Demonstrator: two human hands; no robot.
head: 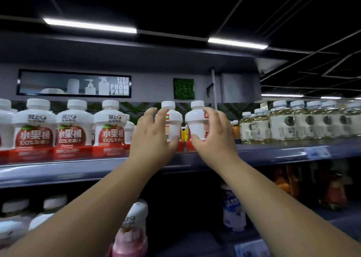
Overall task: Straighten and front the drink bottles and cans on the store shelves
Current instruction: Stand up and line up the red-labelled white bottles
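1. Grey store shelf (78, 168) carries apple-juice bottles (72, 127) at left and pale drink bottles (283, 124) at right.
2. Left hand (152, 139) grips the left white bottle (173, 120) mid-shelf.
3. Right hand (214, 137) grips the right white bottle (195, 124), just beside it.

Dark ceiling (195, 6) with strip lights (89, 25) — grey wall (152, 84) bearing a framed sign (74, 83)

- Juice bottles (34, 127), left of the green leafy wall square (184, 88): white, with red apple labels.
- Two bottles (172, 124) just below the square: mostly plain white.
- Clear bottles (284, 124), right of the square: pale yellow, with white labels and dark round marks.
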